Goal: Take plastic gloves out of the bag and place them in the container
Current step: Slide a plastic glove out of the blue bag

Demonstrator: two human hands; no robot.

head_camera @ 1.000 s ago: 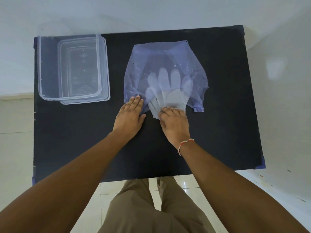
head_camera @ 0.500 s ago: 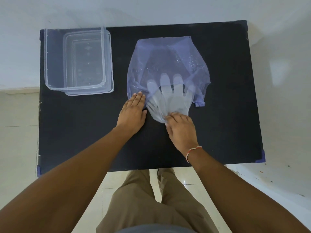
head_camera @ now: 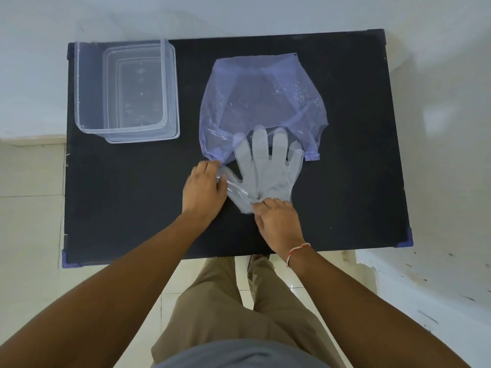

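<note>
A translucent purple bag (head_camera: 260, 102) lies flat in the middle of the black table (head_camera: 119, 208). Clear plastic gloves (head_camera: 263, 171) stick out of its near opening, only their fingertips still under the bag's edge. My right hand (head_camera: 276, 221) pinches the gloves at the cuff. My left hand (head_camera: 203, 189) is curled on the bag's near left corner, next to the gloves' thumb. The clear rectangular container (head_camera: 125, 88) stands at the table's far left.
The container sits on or beside its clear lid (head_camera: 172, 131), whose rim shows along the right and near sides. White wall lies beyond the table, tiled floor to the left, and my legs below the near edge.
My right hand has drawn the gloves toward me, mostly out of the bag. My left hand went from flat on the bag to curled on its corner.
</note>
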